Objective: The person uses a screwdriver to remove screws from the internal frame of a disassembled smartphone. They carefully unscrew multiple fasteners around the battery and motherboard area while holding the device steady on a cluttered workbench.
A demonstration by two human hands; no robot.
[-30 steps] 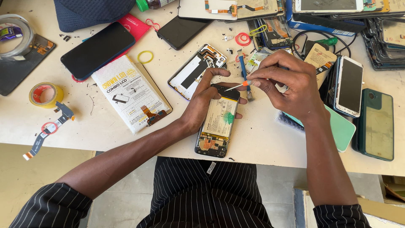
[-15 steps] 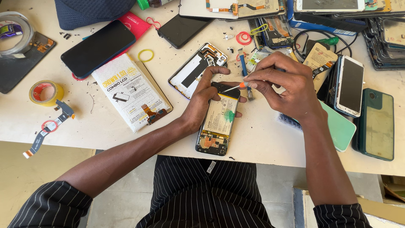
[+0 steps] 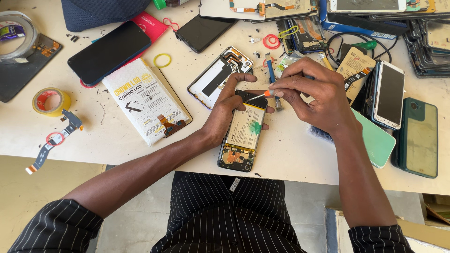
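Surface: white worktable [image 3: 300, 154], scuffed, crowded with phone parts, near edge running along the bottom.
Left hand [image 3: 225, 117]: at the middle of the table, fingers curled over the left side and top of an opened phone [image 3: 243, 136], thumb across its upper end, pinning it flat.
Opened phone: back cover off, pale battery and circuit board exposed, lying lengthwise close to the near edge, slightly tilted.
Right hand [image 3: 314, 93]: closed in a fingertip pinch on a small screwdriver [image 3: 260, 95] with an orange collar; metal tip pointing left onto the phone's top end.
Left of the hands: flat white parts box [image 3: 143, 100] with yellow and black print, closed, a small flex cable lying on its lower right corner; contents not visible.
Above the box: black phone [image 3: 110, 51] face up, partly on a red packet [image 3: 150, 26].
Beside the left hand: second open phone frame [image 3: 218, 77], white inner plate showing.
Far left edge: roll of yellow tape [image 3: 50, 100]; roll of clear tape [image 3: 16, 35] at the far left corner.
Loose on the table: yellow rubber band [image 3: 162, 60], red rubber band [image 3: 271, 41].
Right side: white-framed phone [image 3: 389, 93] face up, dark green phone [image 3: 417, 136] near the right edge, mint green case [image 3: 377, 143] partly under the right wrist.
Far edge: stacked screens and boards, too cluttered to tell apart.
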